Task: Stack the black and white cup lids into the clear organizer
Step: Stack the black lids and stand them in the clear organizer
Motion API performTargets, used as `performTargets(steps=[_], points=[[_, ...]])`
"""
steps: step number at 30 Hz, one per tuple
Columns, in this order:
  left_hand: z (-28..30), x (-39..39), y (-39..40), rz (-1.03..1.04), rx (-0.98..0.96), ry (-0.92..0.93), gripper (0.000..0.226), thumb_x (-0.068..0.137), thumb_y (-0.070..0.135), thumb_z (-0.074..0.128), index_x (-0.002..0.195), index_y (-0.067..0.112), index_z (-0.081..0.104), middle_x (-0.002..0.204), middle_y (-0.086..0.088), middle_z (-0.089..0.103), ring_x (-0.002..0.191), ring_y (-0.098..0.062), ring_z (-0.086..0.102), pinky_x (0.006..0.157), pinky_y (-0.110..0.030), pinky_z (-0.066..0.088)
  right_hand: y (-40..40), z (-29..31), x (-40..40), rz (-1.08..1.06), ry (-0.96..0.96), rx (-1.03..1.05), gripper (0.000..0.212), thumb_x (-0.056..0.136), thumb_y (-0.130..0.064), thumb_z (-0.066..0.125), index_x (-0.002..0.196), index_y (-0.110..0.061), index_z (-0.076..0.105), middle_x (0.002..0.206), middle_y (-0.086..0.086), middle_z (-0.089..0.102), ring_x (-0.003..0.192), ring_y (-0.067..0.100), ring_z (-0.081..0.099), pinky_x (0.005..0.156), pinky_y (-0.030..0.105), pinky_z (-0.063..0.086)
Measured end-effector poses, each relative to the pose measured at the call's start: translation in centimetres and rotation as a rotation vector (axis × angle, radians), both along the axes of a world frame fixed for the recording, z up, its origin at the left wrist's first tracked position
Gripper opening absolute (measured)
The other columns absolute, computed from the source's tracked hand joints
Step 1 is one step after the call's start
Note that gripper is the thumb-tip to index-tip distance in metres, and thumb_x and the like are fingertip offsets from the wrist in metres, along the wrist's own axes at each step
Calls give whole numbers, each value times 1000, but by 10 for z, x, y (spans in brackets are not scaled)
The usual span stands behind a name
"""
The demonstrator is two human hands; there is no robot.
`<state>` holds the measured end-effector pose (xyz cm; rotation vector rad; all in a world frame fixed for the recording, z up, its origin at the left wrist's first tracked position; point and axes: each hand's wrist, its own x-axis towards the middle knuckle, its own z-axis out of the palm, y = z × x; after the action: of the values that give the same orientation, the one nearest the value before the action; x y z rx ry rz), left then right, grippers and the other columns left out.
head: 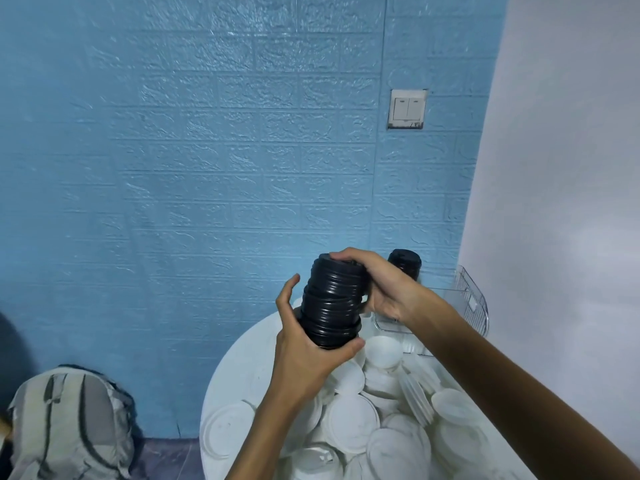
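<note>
A tall stack of black cup lids (330, 301) is held in the air above the round white table (242, 358), tilted slightly left. My left hand (304, 344) grips its lower end from below. My right hand (381, 285) grips its top end, fingers curled over the uppermost lid. Behind my right hand a second stack of black lids (405, 263) stands in the clear organizer (391, 323), whose walls are mostly hidden by my right forearm. Several loose white lids (353, 420) lie scattered in a pile across the table.
A wire basket (472, 299) sits at the table's far right against the white wall. The blue brick-pattern wall stands close behind the table, with a light switch (408, 109) on it. A grey backpack (69, 424) rests on the floor at lower left.
</note>
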<state>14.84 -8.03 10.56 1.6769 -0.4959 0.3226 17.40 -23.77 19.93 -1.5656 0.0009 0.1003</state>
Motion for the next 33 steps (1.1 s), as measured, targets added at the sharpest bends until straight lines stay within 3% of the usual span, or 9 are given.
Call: performTargets(steps=[4, 7, 12, 20, 22, 25, 28, 31, 33], points=[[4, -3, -3, -32, 35, 2, 119, 61, 26, 98, 142, 62, 18, 103, 8, 76, 89, -10, 75, 88, -46, 59, -4, -3, -2, -18, 7, -36, 26, 77, -43, 76, 94, -24, 77, 100, 4, 73, 107, 24, 68, 97, 48, 55], [6, -7, -8, -51, 57, 0, 116, 61, 27, 98, 141, 61, 21, 102, 8, 76, 89, -10, 74, 86, -46, 59, -9, -3, -5, 21, 41, -82, 36, 70, -48, 77, 96, -23, 78, 114, 13, 75, 117, 31, 68, 106, 56, 48], [6, -9, -17, -78, 81, 5, 112, 61, 29, 98, 139, 60, 24, 97, 11, 76, 88, -11, 74, 85, -45, 59, -25, -1, -14, 100, 122, -85, 37, 76, -45, 74, 104, -22, 77, 120, 12, 74, 118, 31, 68, 104, 66, 44], [4, -10, -39, -68, -23, 81, 106, 56, 24, 102, 131, 59, 36, 98, 17, 75, 87, 4, 71, 69, -10, 51, -36, -11, -26, 84, 199, 39, 45, 76, -45, 78, 114, -21, 74, 127, 13, 71, 123, 34, 65, 108, 64, 41], [-3, -9, -42, -100, -62, 99, 106, 54, 22, 103, 134, 52, 40, 102, 18, 74, 93, 1, 71, 76, -15, 55, -38, -16, -29, 66, 214, 69, 43, 75, -46, 79, 111, -23, 74, 121, 11, 73, 123, 33, 65, 109, 61, 42], [-6, -4, -50, -190, -96, 115, 110, 52, 16, 101, 136, 49, 39, 117, 6, 72, 102, -10, 73, 87, -33, 60, -43, -19, -32, 16, 211, 125, 46, 73, -43, 80, 113, -21, 75, 119, 11, 73, 119, 33, 67, 106, 57, 47], [6, 0, -58, -298, -132, 141, 110, 56, 8, 97, 138, 46, 36, 126, -6, 67, 105, -11, 73, 82, -24, 58, -48, -11, -34, -67, 173, 192, 37, 76, -38, 79, 107, -18, 75, 117, 15, 74, 111, 34, 71, 103, 55, 51], [29, -1, -66, -404, -182, 224, 91, 64, 21, 89, 137, 46, 39, 121, 5, 69, 102, 0, 72, 80, -18, 56, -58, 1, -35, -131, 134, 218, 31, 79, -37, 76, 102, -18, 74, 108, 14, 73, 100, 32, 71, 97, 48, 55], [44, -2, -77, -409, -261, 282, 74, 75, 47, 83, 139, 41, 48, 114, 12, 73, 104, 2, 70, 87, -21, 53, -64, 8, -36, -171, 123, 191, 31, 79, -42, 74, 102, -21, 73, 105, 11, 73, 96, 31, 71, 93, 47, 55]])
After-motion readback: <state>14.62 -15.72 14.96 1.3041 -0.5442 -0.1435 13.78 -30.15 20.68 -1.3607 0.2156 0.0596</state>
